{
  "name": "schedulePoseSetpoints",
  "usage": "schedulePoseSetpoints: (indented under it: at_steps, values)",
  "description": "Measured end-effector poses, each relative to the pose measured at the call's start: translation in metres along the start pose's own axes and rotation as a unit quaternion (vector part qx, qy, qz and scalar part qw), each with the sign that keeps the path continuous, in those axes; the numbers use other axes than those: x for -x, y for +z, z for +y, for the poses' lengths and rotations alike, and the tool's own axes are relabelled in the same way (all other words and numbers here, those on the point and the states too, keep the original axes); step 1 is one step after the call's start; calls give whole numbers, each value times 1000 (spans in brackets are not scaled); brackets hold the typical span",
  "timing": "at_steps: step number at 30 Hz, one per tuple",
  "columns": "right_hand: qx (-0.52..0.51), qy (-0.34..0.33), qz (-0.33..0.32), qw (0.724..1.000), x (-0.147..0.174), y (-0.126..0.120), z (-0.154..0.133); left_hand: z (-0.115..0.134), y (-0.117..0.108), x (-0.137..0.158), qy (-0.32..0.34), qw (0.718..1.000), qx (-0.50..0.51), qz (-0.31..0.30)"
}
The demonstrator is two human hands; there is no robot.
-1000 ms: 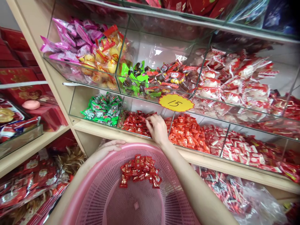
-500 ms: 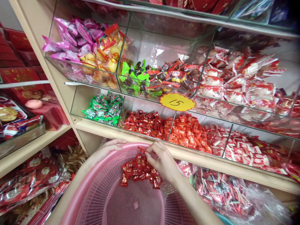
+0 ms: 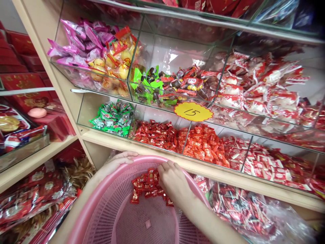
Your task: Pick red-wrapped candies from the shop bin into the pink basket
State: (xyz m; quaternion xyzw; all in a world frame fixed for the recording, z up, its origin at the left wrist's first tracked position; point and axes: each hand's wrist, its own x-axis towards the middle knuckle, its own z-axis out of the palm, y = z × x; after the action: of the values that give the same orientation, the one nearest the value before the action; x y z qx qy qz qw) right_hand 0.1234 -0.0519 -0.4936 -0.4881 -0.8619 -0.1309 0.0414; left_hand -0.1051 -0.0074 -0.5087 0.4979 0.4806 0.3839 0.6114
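A pink plastic basket [image 3: 101, 200] with perforated walls stands tilted against the shelf front. My left hand [image 3: 118, 162] grips its far left rim, fingers over the edge. Inside, a small heap of red-wrapped candies [image 3: 143, 184] lies against the far wall. My right hand [image 3: 174, 183] is in the basket at the right side of this heap, its fingers curled inward and closed. Its fingertips, and whatever they hold, are hidden behind the hand.
Just beyond the basket, clear bins hold green-wrapped candies [image 3: 111, 118], dark red candies [image 3: 156, 135] and orange-red candies [image 3: 204, 145]. A yellow price tag [image 3: 193, 111] hangs above them. Bagged candies [image 3: 243, 206] lie low on the right; a wooden upright [image 3: 58, 88] stands left.
My right hand has gone lower into the basket, and the red candy that showed at its fingertips is out of sight. My left hand stays on the rim.
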Motion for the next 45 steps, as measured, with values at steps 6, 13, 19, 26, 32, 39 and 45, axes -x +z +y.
schedulePoseSetpoints:
  at_steps: [6,13,19,26,32,39,45]
  values:
    - [23,-3,-14,1000,-7,12,-20,-6,-3,-3,-23,1000,-4,15]
    - [-68,26,18,997,-30,-34,4,-6,-7,-5,-15,1000,-11,23]
    - [-32,125,43,991,-95,-42,48,-6,-3,-8,-8,1000,11,6]
    - [16,150,13,988,-128,-14,54,-10,-8,-9,-8,1000,16,-3]
    - [37,141,7,989,-136,-6,56,-20,-12,-16,-18,997,61,-52]
    - [53,136,27,989,-137,-14,58,-24,-14,-19,-31,995,75,-52]
    - [42,102,136,985,-100,-51,48,-21,-11,-18,-34,996,75,-41]
